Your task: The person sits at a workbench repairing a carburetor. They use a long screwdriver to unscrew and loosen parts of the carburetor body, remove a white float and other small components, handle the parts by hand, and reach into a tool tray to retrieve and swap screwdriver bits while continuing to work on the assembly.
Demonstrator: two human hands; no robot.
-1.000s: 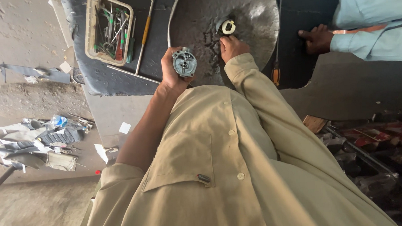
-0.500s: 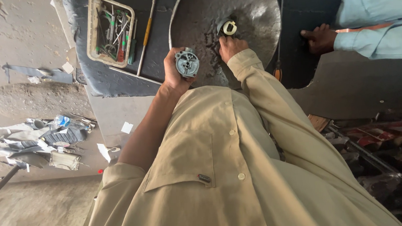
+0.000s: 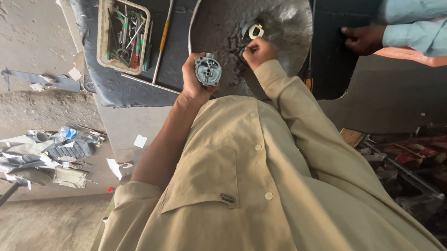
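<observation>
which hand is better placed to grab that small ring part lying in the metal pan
Right. The right hand is already over the round metal pan, just below the small ring part, fingers pinched and seemingly empty. The left hand is busy gripping the grey metal housing.

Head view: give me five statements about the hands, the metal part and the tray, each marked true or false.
1. The left hand holds a round grey metal part. True.
2. The right hand rests inside the tray. False: it is over the round metal pan.
3. The tray holds tools. True.
4. Another person's hand grips the metal part. False: it rests on the dark bench.
5. A small ring lies in the pan. True.
</observation>
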